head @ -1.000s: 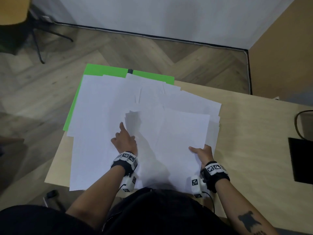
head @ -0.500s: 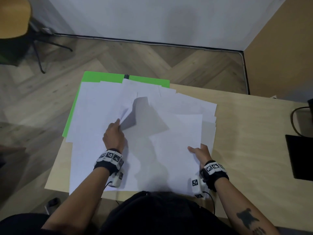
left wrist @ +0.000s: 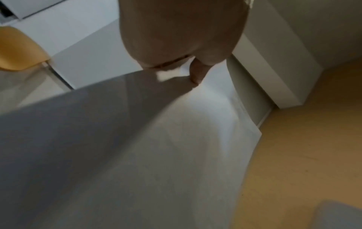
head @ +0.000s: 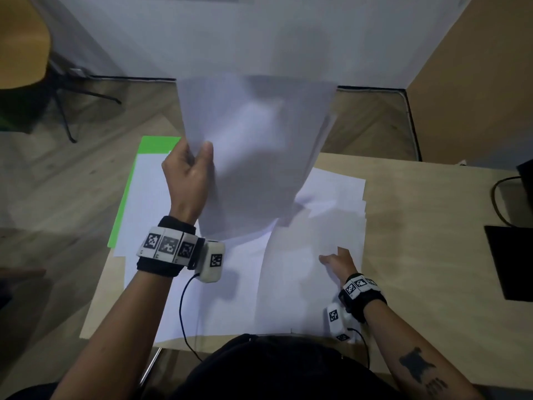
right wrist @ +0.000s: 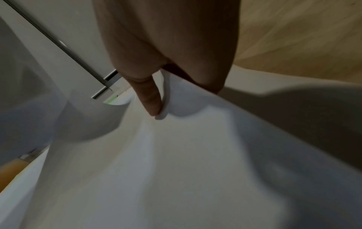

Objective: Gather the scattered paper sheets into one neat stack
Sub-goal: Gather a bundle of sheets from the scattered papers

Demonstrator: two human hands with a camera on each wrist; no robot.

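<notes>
No readable writing is showing; the wristbands (head: 165, 246) are carrying only square black-and-white markers. The left hand (head: 187, 171) is pinching raised sheets (head: 253, 145) above the surface (head: 427, 255). The right hand (head: 339, 262) is pinching a sheet edge (right wrist: 166, 99), visible only in its wrist view, on the spread sheets (head: 288, 284) overlapping a green sheet (head: 127, 192).

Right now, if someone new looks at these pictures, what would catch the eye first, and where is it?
First comes the large white sheet, lifted above the middle of the table and bent, with the left hand pinching its left edge. Below it, more white papers lie spread over the wooden table, and the right hand rests on them near the front. A bright green sheet shows under the papers at the left edge.
</notes>
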